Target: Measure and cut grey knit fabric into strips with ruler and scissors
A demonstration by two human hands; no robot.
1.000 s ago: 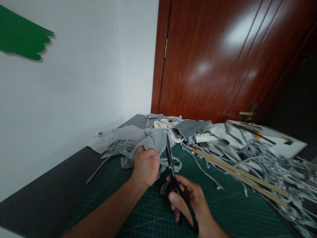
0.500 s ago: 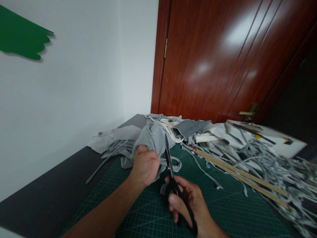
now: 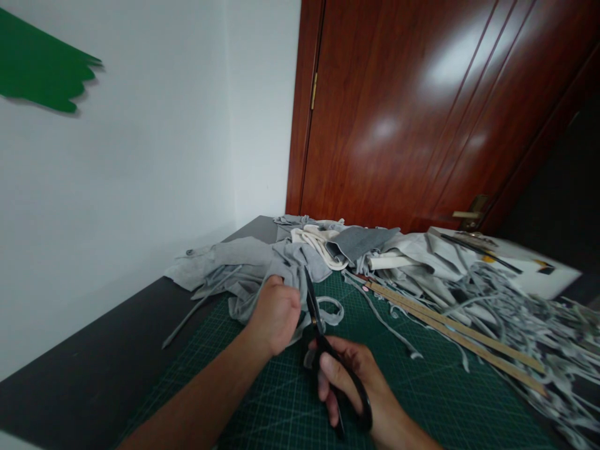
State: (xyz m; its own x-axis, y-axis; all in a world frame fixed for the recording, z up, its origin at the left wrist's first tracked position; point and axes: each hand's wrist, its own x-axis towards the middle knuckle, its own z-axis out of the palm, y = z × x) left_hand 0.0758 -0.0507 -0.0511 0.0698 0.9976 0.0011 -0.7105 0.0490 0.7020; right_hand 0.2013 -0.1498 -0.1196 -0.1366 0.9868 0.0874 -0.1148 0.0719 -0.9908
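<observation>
Evidently the piece being worked is the grey cloth (image 3: 287, 265), bunched over the far left part of the cutting mat, ahead of the left hand (image 3: 277, 315). That hand is clenched on the cloth, knuckles up, its fingertips mostly hidden. Scissors (image 3: 314, 322) lie just beside it on the right, black-handled, blades pointing away and slightly left, the tip against the cloth. Right hand (image 3: 372, 384) grasps the handles, thumb uppermost. Blades look nearly together; cannot tell whether any cloth sits between them.

Step in hand, as I judge it: trimming. To do it well: keep the cloth taut between the left grip and the blades, since soft knit would likely fold and chew if slack. Feed it deep toward the pivot, use long strokes, and stop short of full closure so the edge stays smooth. Left fingers are near the blades; best kept behind the cutting line. Spread the bunched folds first, lest a second layer get nicked.

Further out: a curled strip (image 3: 341, 310) just right of the blades, on the green cutting mat (image 3: 422, 406). Two wooden strips (image 3: 492, 344) lie slantwise to the right, beside a tangled heap of offcuts (image 3: 520, 315). Dark bench (image 3: 94, 369) at left; reddish door (image 3: 398, 125) behind.
</observation>
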